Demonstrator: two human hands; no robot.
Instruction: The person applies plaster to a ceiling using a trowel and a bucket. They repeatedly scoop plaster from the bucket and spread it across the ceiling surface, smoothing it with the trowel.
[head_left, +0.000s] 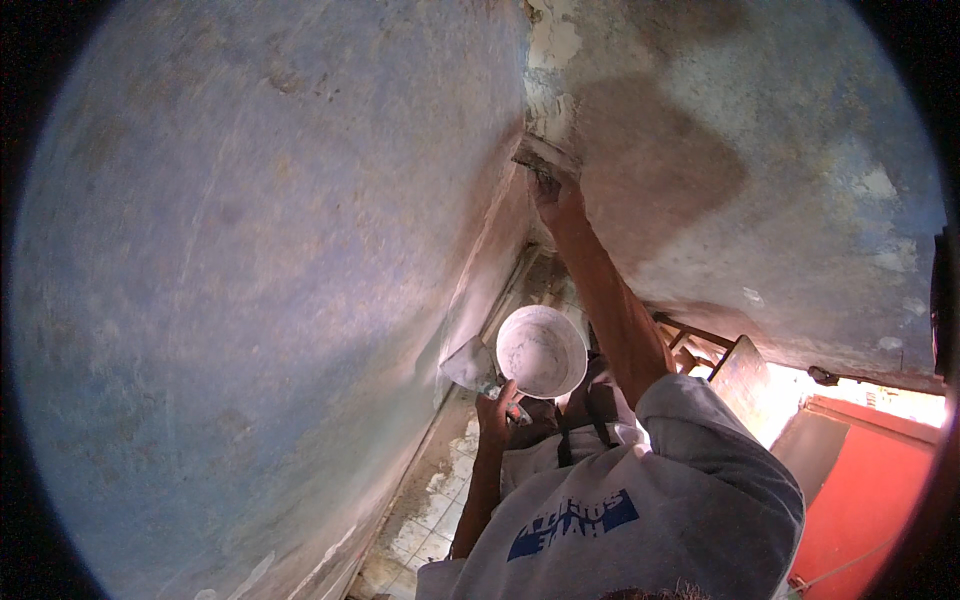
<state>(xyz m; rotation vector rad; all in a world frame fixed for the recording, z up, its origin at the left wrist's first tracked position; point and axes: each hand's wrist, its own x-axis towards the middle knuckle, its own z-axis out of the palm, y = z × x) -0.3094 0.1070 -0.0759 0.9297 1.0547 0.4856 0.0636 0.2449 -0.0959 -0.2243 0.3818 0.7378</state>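
Note:
High in the corner between two walls, my right hand [557, 197] is closed round a wide-bladed putty knife [545, 154]. Its blade lies against the right wall [650, 190], beside a strip of pale filler [553, 50]. Lower down, my left hand [494, 408] grips a scraper [467, 364] with a broad triangular blade and a dark handle marked with red. Right beside that hand is a round white bucket [542, 350], smeared inside with whitish paste. Whether the left fingers also hold the bucket's rim I cannot tell.
A patchy blue-grey wall [230, 250] fills the left side. Splashed floor tiles [430, 525] lie far below along its foot. At the right stand a wooden piece of furniture [735, 365] and a red panel [870, 500], near a bright opening.

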